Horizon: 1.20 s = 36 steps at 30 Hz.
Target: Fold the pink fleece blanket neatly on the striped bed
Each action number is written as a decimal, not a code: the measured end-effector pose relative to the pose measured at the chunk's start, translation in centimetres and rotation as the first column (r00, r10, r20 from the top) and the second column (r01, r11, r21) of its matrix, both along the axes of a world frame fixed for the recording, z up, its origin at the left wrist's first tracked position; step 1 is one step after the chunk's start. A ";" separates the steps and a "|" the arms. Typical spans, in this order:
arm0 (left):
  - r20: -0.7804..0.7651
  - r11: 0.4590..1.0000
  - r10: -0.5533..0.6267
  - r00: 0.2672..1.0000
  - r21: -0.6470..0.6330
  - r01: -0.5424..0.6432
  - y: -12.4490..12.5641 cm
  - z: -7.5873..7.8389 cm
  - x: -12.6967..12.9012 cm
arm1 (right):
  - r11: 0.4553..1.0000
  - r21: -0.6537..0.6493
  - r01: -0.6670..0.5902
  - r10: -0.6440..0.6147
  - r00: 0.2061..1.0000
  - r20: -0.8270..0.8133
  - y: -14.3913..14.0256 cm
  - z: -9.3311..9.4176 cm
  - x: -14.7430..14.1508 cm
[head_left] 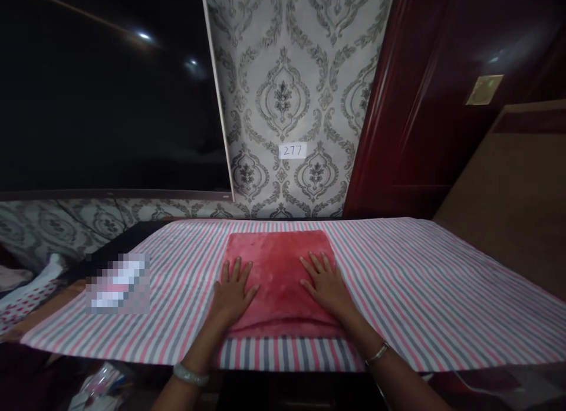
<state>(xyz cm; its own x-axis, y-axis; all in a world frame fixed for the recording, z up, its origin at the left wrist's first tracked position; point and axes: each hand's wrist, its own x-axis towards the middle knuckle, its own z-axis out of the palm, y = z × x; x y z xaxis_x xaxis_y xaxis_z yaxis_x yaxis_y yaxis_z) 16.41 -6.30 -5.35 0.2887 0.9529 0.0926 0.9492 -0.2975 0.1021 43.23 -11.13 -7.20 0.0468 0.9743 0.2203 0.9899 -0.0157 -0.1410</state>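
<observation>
Hands first, as our head camera looks down on them: we rest our left hand point(233, 290) and right hand point(326, 283) flat on a folded red cloth point(280, 281), palms down, fingers spread and open, clamped on nothing. The two hands lie well apart, the left on the cloth's left side with its heel over the cloth's left edge, the right on the cloth's right side. A pale bangle point(191, 374) sits on our left wrist and a thin bracelet point(377, 354) on our right.

The red cloth is a plush, roughly square piece. It lies flat in the middle of the counter point(442, 293), its near edge just short of the counter's near edge and its far edge just short of the far edge at the wall. A sheet striped pink, grey and white covers the counter from left to right and hangs a little over the near edge.

Towards the counter's left end a blurred patch point(118, 283) hides whatever lies there. Past the left end we see a white fabric with red dots point(26, 296). Behind the counter stands patterned wallpaper bearing a small label point(292, 150) that reads 277. A dark screen point(110, 92) hangs above the far left corner, and a dark red door point(442, 92) stands beyond the far right.
</observation>
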 end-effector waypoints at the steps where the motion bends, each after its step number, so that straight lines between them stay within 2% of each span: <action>1: -0.001 1.000 -0.003 1.000 -0.001 0.003 0.1 -0.1 -0.1 | 1.000 0.002 0.001 -0.001 1.000 -0.004 0.0 0.0 0.0; 10: 0.030 1.000 -0.006 1.000 0.004 0.006 0.1 0.3 -0.4 | 1.000 0.005 0.000 0.000 0.999 -0.048 -0.2 0.7 -0.1; 16: 0.062 1.000 -0.017 0.998 0.010 0.017 -0.7 1.6 -0.7 | 1.000 -0.004 -0.020 0.020 0.997 -0.073 -0.7 1.6 0.4; 18: 0.122 1.000 -0.019 0.992 0.013 0.017 -1.1 1.6 -1.6 | 0.998 0.027 -0.048 0.050 0.995 -0.085 -1.7 2.0 0.3; 20: 0.262 0.999 -0.005 0.965 0.050 -0.008 -1.4 0.9 -3.1 | 0.988 0.101 -0.113 0.123 0.988 -0.094 -3.3 2.2 -0.2; 22: 0.469 0.996 0.040 0.882 0.055 -0.074 -1.8 -0.2 -5.0 | 0.955 0.179 -0.236 0.254 0.964 -0.081 -5.3 2.0 -1.1; 24: 0.653 0.989 0.123 0.747 -0.021 -0.145 -2.3 -1.2 -6.7 | 0.902 0.206 -0.379 0.396 0.917 -0.044 -7.0 1.6 -2.3; 26: 0.746 0.974 0.216 0.630 -0.121 -0.191 -2.9 -1.7 -7.9 | 0.865 0.180 -0.468 0.477 0.879 -0.007 -8.2 1.2 -3.5; 28: 0.774 0.956 0.291 0.563 -0.219 -0.195 -3.6 -1.5 -8.3 | 0.866 0.146 -0.478 0.482 0.876 0.008 -8.6 0.9 -4.4; 30: 0.792 0.931 0.362 0.492 -0.335 -0.145 -4.3 -0.7 -8.1 | 0.884 0.138 -0.447 0.450 0.893 0.010 -8.6 0.8 -5.0; 31: 0.810 0.914 0.396 0.434 -0.392 -0.102 -4.6 -0.3 -7.9 | 0.892 0.143 -0.430 0.433 0.901 0.011 -8.5 0.7 -5.2; 33: 0.853 0.884 0.451 0.262 -0.468 0.000 -4.9 0.5 -7.4 | 0.903 0.161 -0.400 0.402 0.915 0.018 -8.2 0.5 -5.6; 36: 0.865 0.860 0.500 -0.025 -0.493 0.131 -4.9 0.9 -6.9 | 0.914 0.187 -0.361 0.356 0.933 0.058 -8.0 -0.1 -5.8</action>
